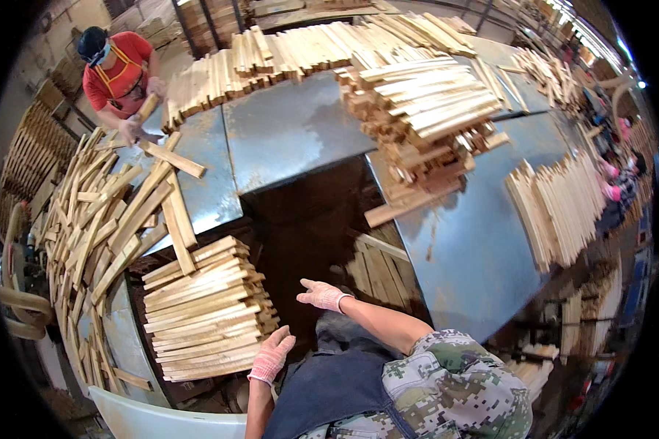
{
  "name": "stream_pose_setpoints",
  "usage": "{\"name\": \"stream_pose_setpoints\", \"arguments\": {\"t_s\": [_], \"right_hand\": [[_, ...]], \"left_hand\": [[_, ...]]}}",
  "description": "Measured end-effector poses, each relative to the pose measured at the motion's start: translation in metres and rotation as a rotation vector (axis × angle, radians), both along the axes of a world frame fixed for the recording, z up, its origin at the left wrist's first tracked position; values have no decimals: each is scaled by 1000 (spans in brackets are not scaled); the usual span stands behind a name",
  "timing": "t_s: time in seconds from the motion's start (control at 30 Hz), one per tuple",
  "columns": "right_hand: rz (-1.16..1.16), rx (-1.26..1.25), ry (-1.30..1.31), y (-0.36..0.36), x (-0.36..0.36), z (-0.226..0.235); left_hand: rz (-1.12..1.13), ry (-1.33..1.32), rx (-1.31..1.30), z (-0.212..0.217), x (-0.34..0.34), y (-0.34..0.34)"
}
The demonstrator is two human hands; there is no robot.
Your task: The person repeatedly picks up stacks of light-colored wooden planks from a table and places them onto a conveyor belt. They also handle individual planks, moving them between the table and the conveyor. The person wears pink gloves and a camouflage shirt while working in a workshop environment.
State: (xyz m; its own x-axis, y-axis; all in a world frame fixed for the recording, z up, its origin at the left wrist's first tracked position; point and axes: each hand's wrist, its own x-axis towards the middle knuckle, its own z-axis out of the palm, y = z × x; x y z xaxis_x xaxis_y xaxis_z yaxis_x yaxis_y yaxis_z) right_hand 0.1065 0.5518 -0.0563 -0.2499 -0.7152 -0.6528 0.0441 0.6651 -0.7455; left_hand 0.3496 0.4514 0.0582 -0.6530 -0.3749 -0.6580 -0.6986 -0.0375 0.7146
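Pale wood everywhere: slats point(206, 311) stacked in a neat pile on the low table point(121, 333) at lower left, just beside the left hand point(271, 356). Left hand in a pink glove, released and flat, holding nothing, almost touching the pile's near corner. Right hand point(322, 295) also gloved, spread wide and empty, hovering over the dark gap between the metal tables. Likely light, stiff and dry, with rough edges and splinters, so better taken several together, gripped around the middle or at both ends, to keep the bundle from fanning out. More loose slats point(99, 219) scattered further left, a taller pile point(425, 117) ahead. Across the table, a person in red point(117, 73) handling one slat.
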Motion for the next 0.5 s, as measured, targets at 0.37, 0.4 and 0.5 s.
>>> {"name": "stream_pose_setpoints", "arguments": {"t_s": [0.37,0.4,0.5], "right_hand": [[-576,387,315,22,-270,2],[-490,335,354,35,-281,-11],[-129,224,303,32,-286,-30]], "left_hand": [[38,-38,44,2,-195,-88],[15,-27,46,-7,-208,-95],[-48,-50,72,-23,-247,-118]]}}
